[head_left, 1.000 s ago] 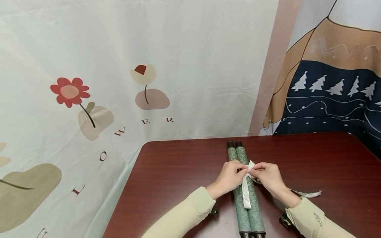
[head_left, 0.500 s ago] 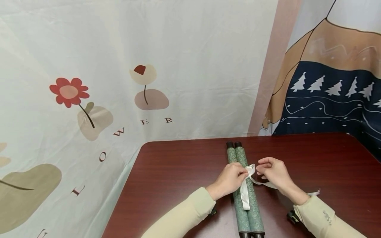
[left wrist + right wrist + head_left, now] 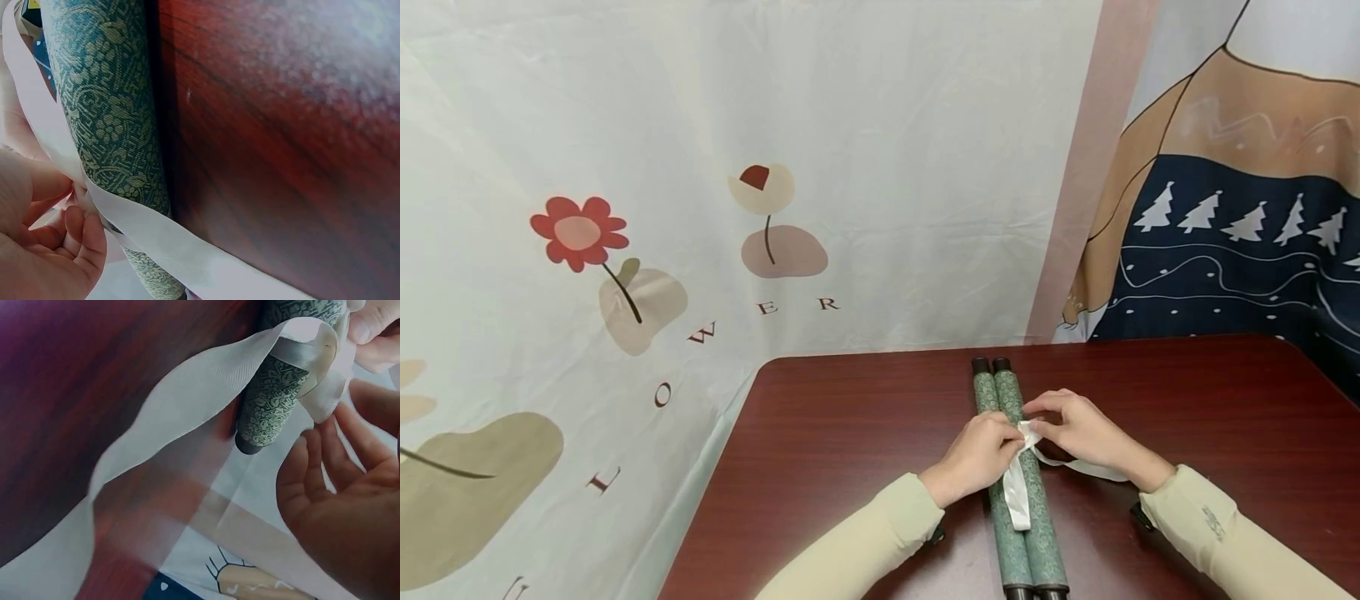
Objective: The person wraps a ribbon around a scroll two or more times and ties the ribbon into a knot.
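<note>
Two green patterned scrolls [image 3: 1043,533] with black end knobs lie side by side on the table, a white ribbon [image 3: 1017,496] around them. My left hand [image 3: 976,454] pinches the ribbon over the scrolls; one tail hangs down toward me from there. In the left wrist view, its fingertips hold the ribbon [image 3: 169,240] beside the brocade roll [image 3: 106,94]. My right hand [image 3: 1078,429] is just right of the scrolls, thumb and fingers apart. Its fingertips are right at the ribbon's folded edge in the right wrist view, near a loop [image 3: 312,328].
The dark red wooden table [image 3: 850,417] extends on both sides of the scrolls. A long ribbon tail [image 3: 1093,469] runs right under my right wrist. Behind the table hangs a white printed curtain [image 3: 910,167] with flowers and letters.
My right hand let go of the ribbon and drew off to the right, then came back to the fold with fingers apart. My left hand kept its pinch.
</note>
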The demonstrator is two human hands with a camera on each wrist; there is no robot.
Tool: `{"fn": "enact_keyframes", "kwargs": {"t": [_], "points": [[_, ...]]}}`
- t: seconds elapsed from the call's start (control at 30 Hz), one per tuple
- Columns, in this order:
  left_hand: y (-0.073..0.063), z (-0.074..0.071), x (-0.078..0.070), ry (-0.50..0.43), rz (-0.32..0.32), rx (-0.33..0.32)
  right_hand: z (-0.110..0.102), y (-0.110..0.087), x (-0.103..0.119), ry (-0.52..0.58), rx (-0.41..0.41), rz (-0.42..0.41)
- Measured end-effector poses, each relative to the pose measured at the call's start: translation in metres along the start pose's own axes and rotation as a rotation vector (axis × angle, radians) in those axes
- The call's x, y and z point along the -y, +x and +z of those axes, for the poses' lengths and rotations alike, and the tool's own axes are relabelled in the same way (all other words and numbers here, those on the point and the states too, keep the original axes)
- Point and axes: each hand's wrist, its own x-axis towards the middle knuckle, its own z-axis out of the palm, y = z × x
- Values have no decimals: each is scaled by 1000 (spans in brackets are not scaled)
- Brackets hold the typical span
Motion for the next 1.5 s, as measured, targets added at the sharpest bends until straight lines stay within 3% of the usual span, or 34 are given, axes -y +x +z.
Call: {"fn": "enact_keyframes", "kwargs": {"t": [0.23,0.53,0.63,0.9,1.1,1.3,1.5], "points": [[-1,1,0,6,-2,11,3,6,1,47,124,-40],[-10,-9,1,-38,-15,-31,2,8,-3,63,101,-31],[-16,-17,3,-26,61,-19,3,9,-3,68,96,-24],[-37,-29,2,90,358,155,-1,8,-2,57,70,16],[-47,-25,-4,149,515,170,-3,5,-2,76,58,53],[-49,-24,-2,181,573,168,-6,3,-4,81,24,74],[-53,-24,3,90,568,162,-9,2,-7,76,5,96]]}}
